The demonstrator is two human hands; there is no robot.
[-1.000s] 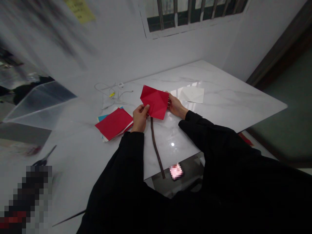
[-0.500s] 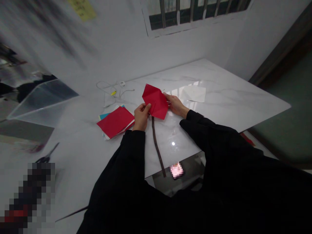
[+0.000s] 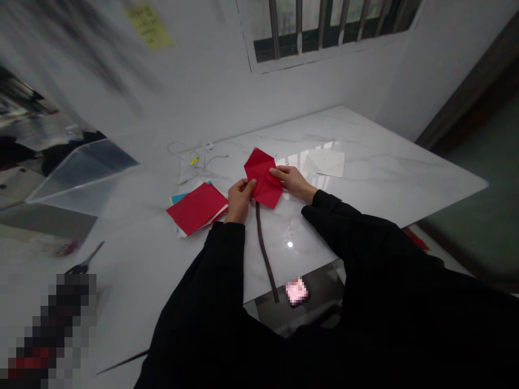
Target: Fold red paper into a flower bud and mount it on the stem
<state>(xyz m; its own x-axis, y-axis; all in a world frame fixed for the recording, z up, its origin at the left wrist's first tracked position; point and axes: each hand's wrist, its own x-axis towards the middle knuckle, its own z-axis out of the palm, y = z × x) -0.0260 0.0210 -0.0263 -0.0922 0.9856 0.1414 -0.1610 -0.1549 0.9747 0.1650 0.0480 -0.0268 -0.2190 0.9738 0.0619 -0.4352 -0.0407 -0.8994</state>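
A folded, creased piece of red paper [image 3: 264,181] is held between my two hands above the white marbled table [image 3: 300,232]. My left hand [image 3: 240,200] pinches its lower left edge, thumb on top. At its right edge, my right hand [image 3: 295,182] grips it with the thumb on the face and fingers behind. A thin brown stick [image 3: 264,254] runs from beneath the paper down past the table's front edge; its upper end is hidden. Left of my left hand lies a stack of coloured sheets with a red one [image 3: 198,208] on top.
A white paper [image 3: 327,163] lies right of my hands. Behind the stack are a white cable [image 3: 184,148] and a yellow piece [image 3: 194,161]. Scissors [image 3: 87,260] lie at the left, near a clear plastic panel [image 3: 81,167]. A barred window [image 3: 320,27] is in the wall.
My right thumb has come from behind the paper onto its front face. The paper has turned slightly, and the whole view has shifted a little.
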